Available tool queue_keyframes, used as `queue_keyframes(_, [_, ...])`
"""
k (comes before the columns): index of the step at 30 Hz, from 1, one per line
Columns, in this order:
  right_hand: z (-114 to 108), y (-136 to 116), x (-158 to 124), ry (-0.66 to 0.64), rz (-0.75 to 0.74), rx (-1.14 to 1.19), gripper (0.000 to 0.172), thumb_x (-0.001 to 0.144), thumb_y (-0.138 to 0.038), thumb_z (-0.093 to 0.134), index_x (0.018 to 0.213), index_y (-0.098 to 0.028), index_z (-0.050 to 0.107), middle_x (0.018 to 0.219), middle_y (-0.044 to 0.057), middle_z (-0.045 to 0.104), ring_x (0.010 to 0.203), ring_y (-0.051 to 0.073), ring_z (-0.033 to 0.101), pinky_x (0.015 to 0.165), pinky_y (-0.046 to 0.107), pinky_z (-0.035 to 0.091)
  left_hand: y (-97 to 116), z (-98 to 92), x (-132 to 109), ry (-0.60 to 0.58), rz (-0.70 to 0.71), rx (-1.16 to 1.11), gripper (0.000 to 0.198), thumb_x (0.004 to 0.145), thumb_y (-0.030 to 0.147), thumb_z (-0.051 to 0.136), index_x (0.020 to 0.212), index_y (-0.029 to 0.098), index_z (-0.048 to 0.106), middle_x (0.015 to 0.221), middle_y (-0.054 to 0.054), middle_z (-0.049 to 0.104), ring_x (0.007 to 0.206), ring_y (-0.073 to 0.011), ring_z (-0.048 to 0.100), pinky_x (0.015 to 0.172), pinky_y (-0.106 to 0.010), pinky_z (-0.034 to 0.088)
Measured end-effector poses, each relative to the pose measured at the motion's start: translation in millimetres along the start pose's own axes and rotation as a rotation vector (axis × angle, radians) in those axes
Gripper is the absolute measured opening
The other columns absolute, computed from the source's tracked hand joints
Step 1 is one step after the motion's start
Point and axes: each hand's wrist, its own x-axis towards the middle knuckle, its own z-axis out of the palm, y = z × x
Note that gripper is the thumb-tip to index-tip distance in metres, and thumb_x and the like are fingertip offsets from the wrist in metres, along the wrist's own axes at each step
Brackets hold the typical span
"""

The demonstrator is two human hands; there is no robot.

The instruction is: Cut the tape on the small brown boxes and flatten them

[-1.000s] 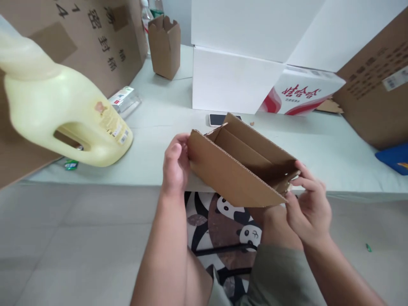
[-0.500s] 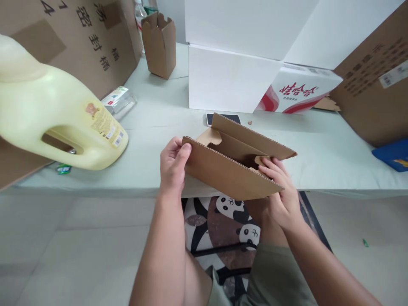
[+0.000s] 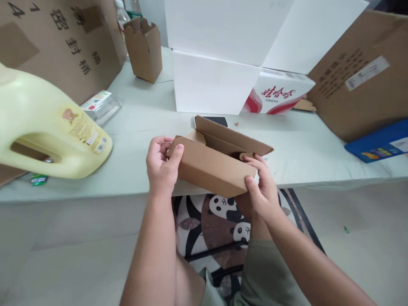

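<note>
Between my hands is a small brown cardboard box (image 3: pixel 213 168), tilted at the table's front edge. Its far flap stands up, and part of its dim inside shows behind the near panel. My left hand (image 3: pixel 163 165) grips the left end, thumb on the near panel and fingers behind. My right hand (image 3: pixel 259 185) grips the right end, its thumb at the near corner and its fingers at the end flap. Just behind the box lies a phone (image 3: pixel 215 121), partly covered by the far flap.
A pale yellow jug (image 3: pixel 54 123) and a clear plastic container (image 3: pixel 102 108) stand left on the green-covered table (image 3: pixel 137 148). An upright small carton (image 3: pixel 143 51), white boxes (image 3: pixel 213 80) and a red-and-white box (image 3: pixel 277 93) line the back. A blue box (image 3: pixel 379 140) sits right.
The near flap has folded over, and my right thumb has come round to the near corner. The whole view has shifted, so the surroundings sit further left.
</note>
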Motion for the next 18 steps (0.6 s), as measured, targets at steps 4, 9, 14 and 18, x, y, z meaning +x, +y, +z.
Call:
queue_keyframes(4, [7,10,0,0.107,0.101,0.073,0.046,0.096,-0.042,0.059,0.139,-0.030,0.049,0.153,0.014,0.046,0.150,0.033,0.042,0.121,0.061,0.040,-4,1.4,1,0.023,0.023,0.062,0.036,0.078,0.045,0.082,0.103,0.026,0.066,0.092,-0.002,0.072,0.078,-0.0144,0.063,0.067,-0.026,0.047])
queue_keyframes(9, [7,26,5,0.085,0.263,0.181,0.086,0.090,-0.051,0.066,0.160,-0.038,0.017,0.174,0.014,0.016,0.162,0.035,0.022,0.125,0.067,0.030,-8,4.8,1,-0.006,0.066,0.138,0.036,0.080,0.036,0.076,0.114,0.027,0.068,0.130,-0.005,0.069,0.089,-0.0147,0.061,0.083,-0.029,0.052])
queue_keyframes(14, [5,37,5,0.038,0.243,0.306,0.088,0.090,-0.051,0.067,0.161,-0.044,0.014,0.165,0.011,0.032,0.156,0.032,0.035,0.120,0.063,0.040,-13,5.8,0,-0.047,0.114,0.188,0.037,0.086,0.028,0.069,0.123,0.029,0.069,0.138,-0.004,0.068,0.105,-0.0184,0.063,0.100,-0.034,0.051])
queue_keyframes(18, [4,35,1,0.028,0.166,0.172,0.035,0.093,-0.046,0.062,0.127,-0.034,0.061,0.155,0.010,0.040,0.153,0.033,0.038,0.120,0.063,0.041,-9,5.5,1,-0.117,0.184,0.249,0.036,0.089,0.026,0.064,0.124,0.031,0.073,0.142,-0.003,0.067,0.129,-0.0231,0.062,0.114,-0.040,0.048])
